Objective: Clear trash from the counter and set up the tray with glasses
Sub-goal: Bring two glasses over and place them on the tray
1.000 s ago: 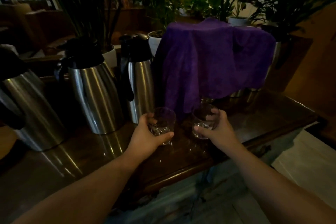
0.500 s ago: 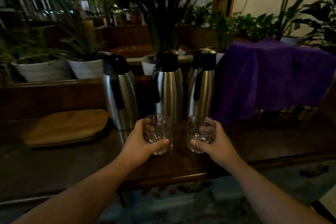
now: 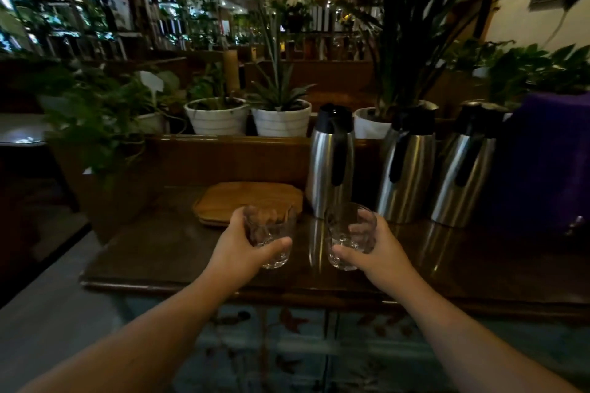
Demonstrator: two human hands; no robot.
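My left hand (image 3: 238,247) grips a clear drinking glass (image 3: 271,239) upright above the dark wooden counter (image 3: 159,252). My right hand (image 3: 376,252) holds a second clear glass (image 3: 349,238) beside it, a short gap apart. Both glasses look empty. A light wooden tray (image 3: 236,198) lies flat on the counter just behind the left glass, with nothing on it. No trash shows on the counter.
Three steel thermos jugs (image 3: 330,166) (image 3: 407,166) (image 3: 461,169) with black tops stand in a row right of the tray. A purple cloth (image 3: 552,156) covers something at the far right. White plant pots (image 3: 281,121) line the ledge behind. The counter's left edge drops to the floor.
The view has swung left along the counter. Both hands have carried their glasses left, from in front of the purple cloth to in front of the wooden tray.
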